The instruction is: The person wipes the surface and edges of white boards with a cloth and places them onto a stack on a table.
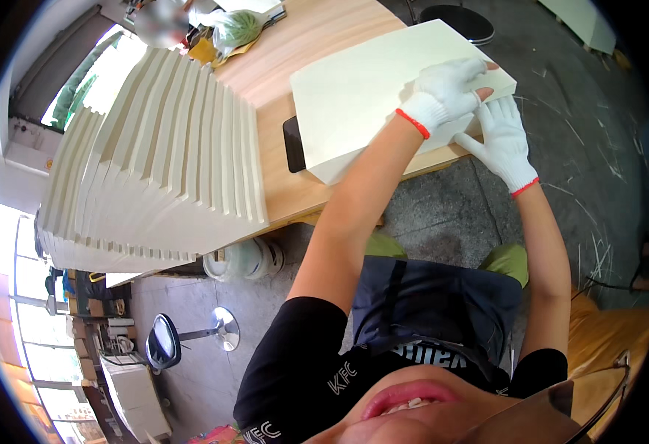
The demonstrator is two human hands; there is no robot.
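A thick stack of white sheets [361,89] lies on the wooden table in front of me. My left hand [443,92], in a white knitted glove with a red cuff, rests on top near the stack's right corner. Its bare thumb tip and a bare fingertip point toward the right edge; the other fingers are partly hidden. Just below it, my right hand [505,140], gloved the same way, is held against the stack's near right edge. Its fingers are stretched upward and the thumb stands apart.
Tall piles of white sheets [169,148] fill the table's left side. A black phone-like slab [293,144] pokes out beside the stack. A bagged green melon-like thing [239,29] lies at the far end. Stools [163,340] and a white bucket [239,259] stand on the floor.
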